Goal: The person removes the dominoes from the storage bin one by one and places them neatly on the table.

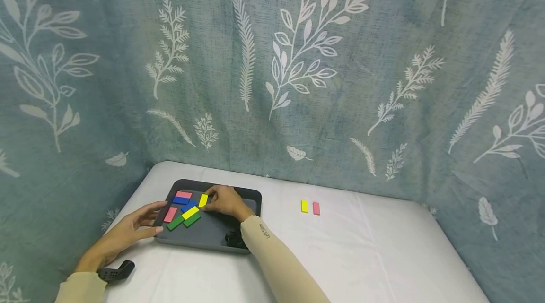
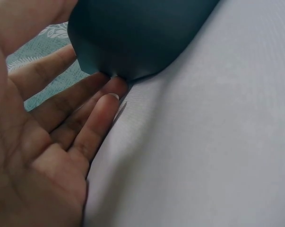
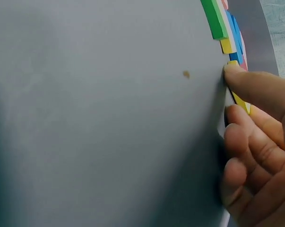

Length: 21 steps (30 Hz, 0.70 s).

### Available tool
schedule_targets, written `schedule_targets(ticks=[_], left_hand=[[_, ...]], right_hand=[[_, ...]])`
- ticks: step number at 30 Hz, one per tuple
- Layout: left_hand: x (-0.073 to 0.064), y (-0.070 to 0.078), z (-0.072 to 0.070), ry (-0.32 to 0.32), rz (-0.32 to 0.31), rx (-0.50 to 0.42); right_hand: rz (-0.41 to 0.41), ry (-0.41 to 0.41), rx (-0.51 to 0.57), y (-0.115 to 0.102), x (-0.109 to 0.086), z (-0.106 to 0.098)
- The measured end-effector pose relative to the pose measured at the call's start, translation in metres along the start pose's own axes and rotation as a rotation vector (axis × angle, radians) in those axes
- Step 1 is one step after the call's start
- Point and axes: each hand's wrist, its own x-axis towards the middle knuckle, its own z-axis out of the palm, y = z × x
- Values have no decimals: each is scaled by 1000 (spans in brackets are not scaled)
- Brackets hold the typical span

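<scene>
A dark grey tray (image 1: 204,246) stands on the white-covered table, seen in the head view. Inside it my right hand (image 1: 224,200) pinches a yellow block (image 1: 203,200) between thumb and fingers, near the tray's far side. Close by lie a blue block (image 1: 188,206), another yellow block (image 1: 190,213), a green block (image 1: 175,223), a pink block (image 1: 170,214) and several more. My left hand (image 1: 127,229) rests its thumb and fingertips against the tray's left side. In the left wrist view, its fingers (image 2: 97,125) touch the tray's outer wall (image 2: 133,38), loosely extended.
Right of the tray, a yellow block (image 1: 304,206) and a pink block (image 1: 316,208) lie side by side on the white cloth (image 1: 362,251). A patterned green curtain (image 1: 255,142) hangs behind the table. A black wrist device (image 1: 117,272) sits at the left wrist.
</scene>
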Motion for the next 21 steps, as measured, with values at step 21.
schedule_targets(ticks=[21], left_hand=[[1,2,0,-23,40,6]], right_hand=[[-48,-38,75,9,-30,-50]])
